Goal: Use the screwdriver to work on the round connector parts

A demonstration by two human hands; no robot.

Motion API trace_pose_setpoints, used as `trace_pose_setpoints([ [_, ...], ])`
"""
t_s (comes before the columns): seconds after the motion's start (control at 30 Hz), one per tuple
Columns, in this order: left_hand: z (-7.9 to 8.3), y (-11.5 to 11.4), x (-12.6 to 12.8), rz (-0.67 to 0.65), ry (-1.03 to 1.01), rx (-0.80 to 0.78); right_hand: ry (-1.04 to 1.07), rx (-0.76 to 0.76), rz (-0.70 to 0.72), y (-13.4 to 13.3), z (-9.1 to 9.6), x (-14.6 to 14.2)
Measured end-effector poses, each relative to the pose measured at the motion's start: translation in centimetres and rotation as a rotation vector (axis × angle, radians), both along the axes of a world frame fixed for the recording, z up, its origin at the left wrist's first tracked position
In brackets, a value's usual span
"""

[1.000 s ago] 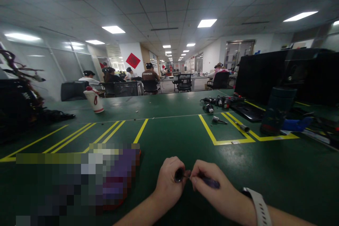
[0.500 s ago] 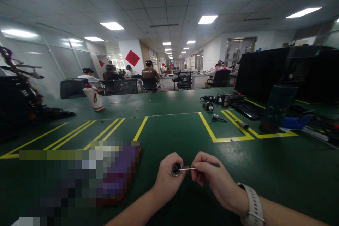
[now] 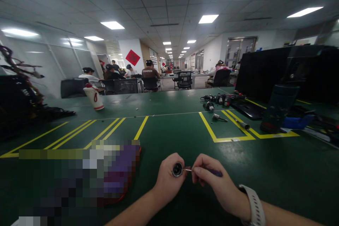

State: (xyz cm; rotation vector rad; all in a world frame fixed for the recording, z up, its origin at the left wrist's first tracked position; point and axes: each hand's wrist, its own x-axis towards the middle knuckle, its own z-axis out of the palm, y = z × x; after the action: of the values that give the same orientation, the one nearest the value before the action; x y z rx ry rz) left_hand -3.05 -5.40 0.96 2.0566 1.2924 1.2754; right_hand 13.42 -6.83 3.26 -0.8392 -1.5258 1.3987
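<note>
My left hand point(image 3: 167, 180) is wrapped around a small cylindrical part point(image 3: 177, 169), its round metal rim and dark hollow end facing up towards me. The rest of that part is hidden in the fist. Just to the right, my right hand point(image 3: 217, 183) pinches a small screwdriver point(image 3: 216, 173) with a dark purplish handle and a thin metal shaft. The shaft points left at the cylinder's rim; whether its tip touches is too small to tell. Both hands are above the green table point(image 3: 169, 130).
A pixelated purple object with a red edge point(image 3: 120, 169) lies left of my hands. Metal parts point(image 3: 219, 117), black cabled pieces point(image 3: 209, 105), a dark bottle point(image 3: 279, 107) and a black box point(image 3: 261, 70) stand to the right. A paper cup point(image 3: 94, 98) is at the far left.
The screwdriver has drawn back to the right: its shaft reached across the cylinder's open end before and now ends near the rim. More of its handle shows. The left hand keeps its grip.
</note>
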Motion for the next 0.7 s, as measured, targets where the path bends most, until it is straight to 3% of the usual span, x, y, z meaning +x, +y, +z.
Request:
trace_pose_setpoints([
  [0.23,0.43,-0.37,0.22,-0.009,-0.013,-0.017,0.193,-0.182,-0.017,0.37,-0.29,-0.29],
  [0.5,-0.09,-0.11,0.13,0.019,0.015,-0.014,-0.072,0.112,-0.054,-0.16,-0.33,0.08],
  [0.7,0.04,-0.02,0.13,0.017,-0.027,-0.038,0.056,0.016,-0.01,0.15,-0.84,-0.29],
])
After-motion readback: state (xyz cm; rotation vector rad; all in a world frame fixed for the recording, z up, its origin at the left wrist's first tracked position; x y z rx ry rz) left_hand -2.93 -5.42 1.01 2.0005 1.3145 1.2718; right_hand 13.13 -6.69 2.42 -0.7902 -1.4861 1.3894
